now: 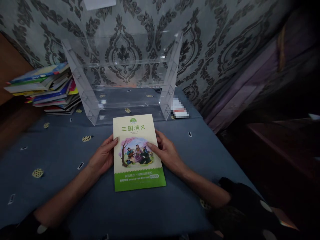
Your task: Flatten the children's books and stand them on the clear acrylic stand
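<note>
A cream and green paperback book (136, 153) with Chinese characters and a picture of seated figures on its cover faces up before me. My left hand (106, 151) grips its left edge, thumb on the cover and fingers hidden behind. On the opposite edge, my right hand (166, 148) is closed round the book with its thumb over the cover picture. Just beyond the book stands a clear acrylic rack (85, 96) with several tiers, and no books show on it.
A messy stack of books (53, 88) stands left of the rack. The table wears a blue cloth (62, 143) printed with pineapples. A blurred-out white item (179, 108) lies by the rack's right side. Patterned wall covering (210, 46) rises behind; a purplish curtain (240, 86) hangs right.
</note>
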A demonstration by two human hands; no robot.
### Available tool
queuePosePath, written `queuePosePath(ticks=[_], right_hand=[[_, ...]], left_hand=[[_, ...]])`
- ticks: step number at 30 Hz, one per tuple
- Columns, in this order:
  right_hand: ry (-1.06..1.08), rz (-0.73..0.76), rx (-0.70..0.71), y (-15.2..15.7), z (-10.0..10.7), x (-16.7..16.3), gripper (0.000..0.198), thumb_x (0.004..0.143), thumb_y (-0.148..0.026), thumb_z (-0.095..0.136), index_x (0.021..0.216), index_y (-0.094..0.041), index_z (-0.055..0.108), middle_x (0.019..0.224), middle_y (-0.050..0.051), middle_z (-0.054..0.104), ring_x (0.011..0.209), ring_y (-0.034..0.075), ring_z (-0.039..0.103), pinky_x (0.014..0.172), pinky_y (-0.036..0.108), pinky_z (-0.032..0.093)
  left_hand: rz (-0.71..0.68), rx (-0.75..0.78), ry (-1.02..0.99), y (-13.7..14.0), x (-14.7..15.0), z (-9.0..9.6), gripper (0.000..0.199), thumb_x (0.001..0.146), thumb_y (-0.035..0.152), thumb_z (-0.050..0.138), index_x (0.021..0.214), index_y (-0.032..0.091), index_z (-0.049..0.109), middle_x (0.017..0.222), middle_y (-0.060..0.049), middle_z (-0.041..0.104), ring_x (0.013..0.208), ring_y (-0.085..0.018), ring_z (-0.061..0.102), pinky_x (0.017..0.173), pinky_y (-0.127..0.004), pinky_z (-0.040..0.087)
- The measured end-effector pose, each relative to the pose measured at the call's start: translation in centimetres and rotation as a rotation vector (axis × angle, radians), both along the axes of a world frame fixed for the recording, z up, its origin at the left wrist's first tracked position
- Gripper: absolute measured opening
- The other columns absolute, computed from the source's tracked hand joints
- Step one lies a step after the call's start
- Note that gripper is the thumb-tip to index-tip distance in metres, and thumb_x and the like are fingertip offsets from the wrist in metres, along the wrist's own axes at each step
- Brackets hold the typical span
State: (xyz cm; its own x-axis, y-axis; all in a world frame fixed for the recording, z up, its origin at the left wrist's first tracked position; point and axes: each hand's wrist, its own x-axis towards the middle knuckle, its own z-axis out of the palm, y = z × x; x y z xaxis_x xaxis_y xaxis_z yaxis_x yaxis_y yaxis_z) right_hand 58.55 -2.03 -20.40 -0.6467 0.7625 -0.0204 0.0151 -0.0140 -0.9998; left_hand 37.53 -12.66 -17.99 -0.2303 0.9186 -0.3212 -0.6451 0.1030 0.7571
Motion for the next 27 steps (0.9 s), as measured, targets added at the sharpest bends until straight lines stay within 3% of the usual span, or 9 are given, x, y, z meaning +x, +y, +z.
queuePosePath(ticks=[3, 8, 27], right_hand=[[0.145, 0.072, -0.249, 0.31, 0.52, -0.17, 0.05, 0.082, -0.049, 0.075, 0.121, -0.019, 0.065, 0.107, 0.008, 0.077, 0.088, 0.022, 0.074, 0.077, 0.037, 0.061], [0.254, 0.081, -0.435, 0.34, 0.94, -0.45, 0.048, 0.071, -0.05, 0.084, 0.105, -0.018, 0.072, 0.097, 0.007, 0.079, 0.076, 0.019, 0.073, 0.076, 0.035, 0.06], [0.225, 0.055, -0.482, 0.3, 0.4, -0.36, 0.049, 0.077, -0.054, 0.079, 0.109, -0.017, 0.072, 0.092, 0.01, 0.079, 0.089, 0.026, 0.074, 0.082, 0.042, 0.061]], left_hand=[[0.0, 0.002, 0.003, -0.09, -0.07, -0.1, 0.046, 0.081, 0.019, 0.078, 0.125, 0.02, 0.064, 0.112, -0.008, 0.076, 0.111, -0.029, 0.069, 0.095, -0.038, 0.058], [-0.012, 0.015, 0.015, -0.32, -0.06, -0.35, 0.049, 0.081, 0.024, 0.078, 0.128, 0.022, 0.063, 0.114, -0.007, 0.076, 0.108, -0.028, 0.071, 0.094, -0.038, 0.059], [-0.038, 0.057, -0.003, -0.5, 0.12, 0.07, 0.05, 0.078, 0.026, 0.082, 0.124, 0.021, 0.065, 0.116, -0.008, 0.075, 0.119, -0.033, 0.065, 0.096, -0.038, 0.059]])
